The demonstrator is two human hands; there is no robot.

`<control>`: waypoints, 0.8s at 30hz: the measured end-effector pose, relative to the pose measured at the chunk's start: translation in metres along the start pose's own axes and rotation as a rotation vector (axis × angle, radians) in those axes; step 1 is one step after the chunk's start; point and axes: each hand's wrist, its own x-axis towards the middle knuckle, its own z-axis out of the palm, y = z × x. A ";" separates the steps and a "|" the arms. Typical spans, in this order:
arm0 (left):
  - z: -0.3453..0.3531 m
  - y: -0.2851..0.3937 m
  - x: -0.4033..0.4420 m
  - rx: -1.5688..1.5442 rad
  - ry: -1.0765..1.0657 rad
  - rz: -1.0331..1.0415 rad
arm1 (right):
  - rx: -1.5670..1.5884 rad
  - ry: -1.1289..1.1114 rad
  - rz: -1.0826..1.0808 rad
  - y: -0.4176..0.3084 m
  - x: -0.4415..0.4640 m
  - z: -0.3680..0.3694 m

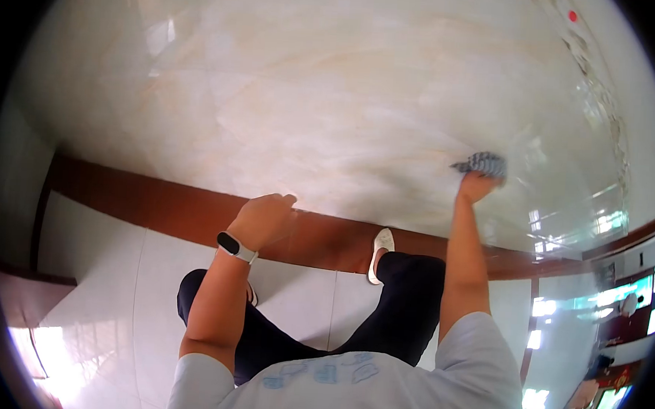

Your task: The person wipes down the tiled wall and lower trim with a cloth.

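A grey-and-white patterned cloth (487, 164) is bunched under my right hand (481, 186), which grips it and presses it against the glossy cream marble-look surface (311, 85). That hand is slightly blurred. My left hand (264, 217) is curled closed near the lower edge of the marble surface, beside the reddish-brown border strip (157, 195). Nothing shows sticking out of its fingers, though the palm side is hidden. A watch band with a dark face (229, 243) is on my left wrist.
Pale floor tiles (183, 271) lie below the brown strip. My white shoe (381, 253) is close to that strip, between my arms. A brown ledge (34, 296) juts in at the left. Bright windows and furniture show at the far right. A red dot (573, 16) marks the upper right.
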 end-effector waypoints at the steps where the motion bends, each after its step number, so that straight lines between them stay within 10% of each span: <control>1: -0.004 0.004 0.000 -0.007 -0.036 -0.021 | -0.060 -0.109 0.300 0.041 -0.006 0.001; 5: -0.004 0.010 0.009 -0.012 -0.086 -0.009 | 0.331 -0.929 1.149 -0.001 -0.097 -0.030; 11: 0.033 0.049 0.022 -0.595 0.024 0.223 | 0.230 -1.266 0.418 -0.128 -0.146 -0.054; 18: 0.069 0.095 0.044 -1.629 -0.164 -0.232 | 0.518 -1.440 0.685 -0.131 -0.177 -0.053; 24: 0.072 0.088 0.058 -1.809 0.180 -0.443 | 0.431 -1.491 0.300 -0.140 -0.174 -0.074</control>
